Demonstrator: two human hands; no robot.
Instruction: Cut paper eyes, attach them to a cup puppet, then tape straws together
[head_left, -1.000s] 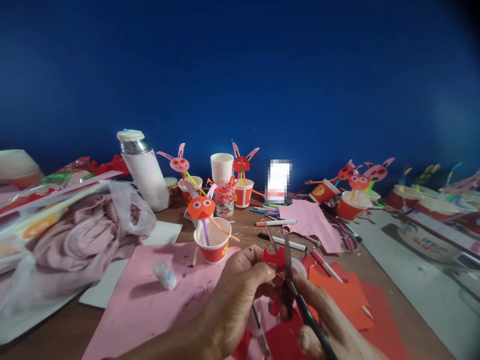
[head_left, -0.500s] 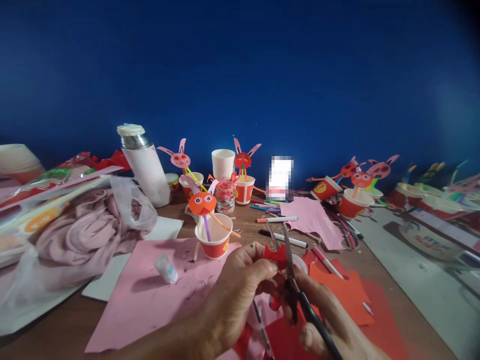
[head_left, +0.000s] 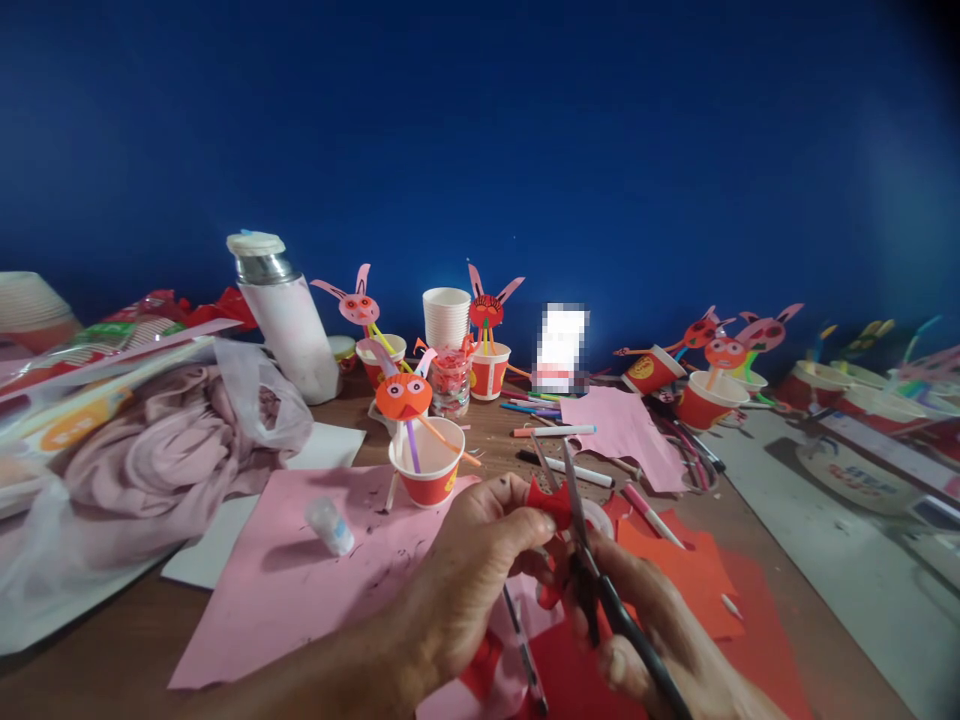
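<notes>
My left hand (head_left: 480, 570) pinches a small piece of red paper (head_left: 549, 500) between thumb and fingers. In my right hand (head_left: 645, 620) is a pair of scissors (head_left: 579, 505) with dark handles, its blades parted and pointing away from me. One blade passes close beside the red paper; whether it touches cannot be told. Below both hands lie red paper (head_left: 581, 660), a pen (head_left: 525, 645) and pink paper (head_left: 300, 570). A red paper cup (head_left: 427, 485) with an orange paper face (head_left: 405, 397) on a purple straw stands just beyond my left hand.
A glue bottle (head_left: 330, 527) rests on the pink sheet. Orange paper (head_left: 686, 575) and several markers (head_left: 577, 470) lie to the right. Farther back are a white flask (head_left: 289, 325), stacked cups (head_left: 446, 318), a jar of red scraps (head_left: 451, 380), and more decorated cups (head_left: 712, 400). Bundled cloth (head_left: 150, 430) fills the left.
The view has shifted slightly, so the things on the table sit a little higher. The scissor blades look a bit wider apart, and the red paper has turned slightly in my left hand.
</notes>
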